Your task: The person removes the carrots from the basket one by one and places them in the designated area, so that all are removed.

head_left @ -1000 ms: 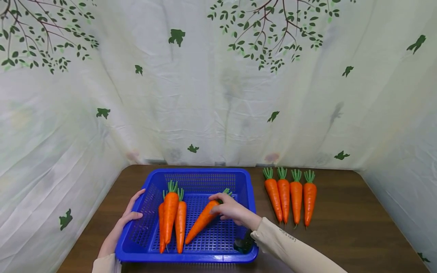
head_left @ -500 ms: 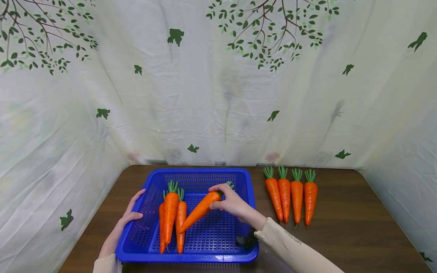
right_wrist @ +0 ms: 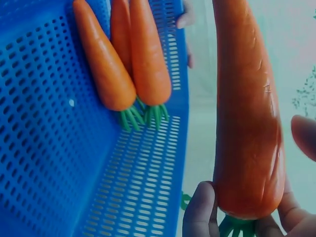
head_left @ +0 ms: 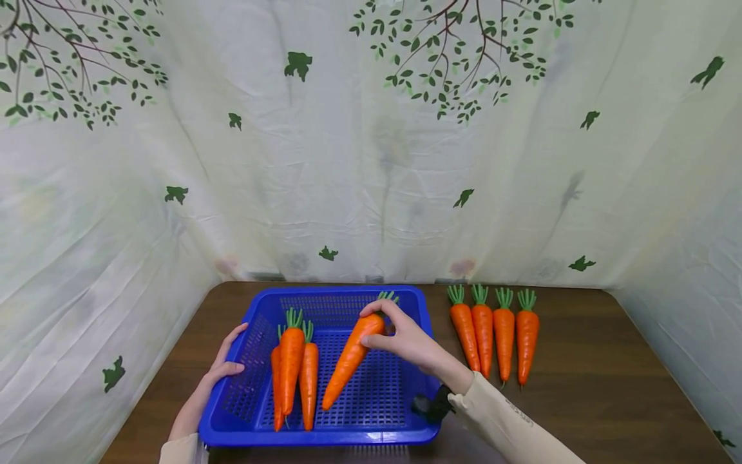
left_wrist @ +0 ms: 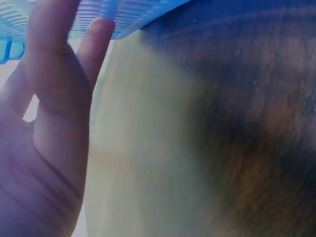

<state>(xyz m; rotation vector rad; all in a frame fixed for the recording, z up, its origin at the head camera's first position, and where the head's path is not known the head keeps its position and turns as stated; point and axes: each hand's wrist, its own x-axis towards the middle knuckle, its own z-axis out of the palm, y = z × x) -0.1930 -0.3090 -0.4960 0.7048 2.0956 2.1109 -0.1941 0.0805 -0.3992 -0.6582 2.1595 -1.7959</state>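
The right hand (head_left: 400,338) is clamped on an orange carrot (head_left: 350,364), thumb and fingers pinching its thick crown end. The carrot is a smooth, slightly glossy taper marked with shallow creases, its stiff green tuft partly hidden by the hand. It slants over the basket's interior, narrow end toward the wearer; whether the tip touches the floor cannot be told. Three similar carrots (head_left: 292,374) lie just to its left, tufts toward the far wall, one partly overlapping another.

The basket (head_left: 319,439) is blue, apparently plastic, rectangular with rounded corners, a broad solid rim, slotted walls and a lattice floor. The left hand (head_left: 211,377) rests against its left side, visible fingers extended along the rim and wall.

A black device (head_left: 431,406) at the right wrist obscures the near right corner of the basket, and a cream sleeve (head_left: 510,422) crosses beside it. Four further carrots (head_left: 503,348) lie in a row, right of the basket, on a dark wood-grained table (head_left: 614,367); the sleeve reaches the leftmost tips. Behind hangs creased pale sheeting (head_left: 371,161) printed with leafy branches (head_left: 449,32) and dark green motifs (head_left: 298,66).
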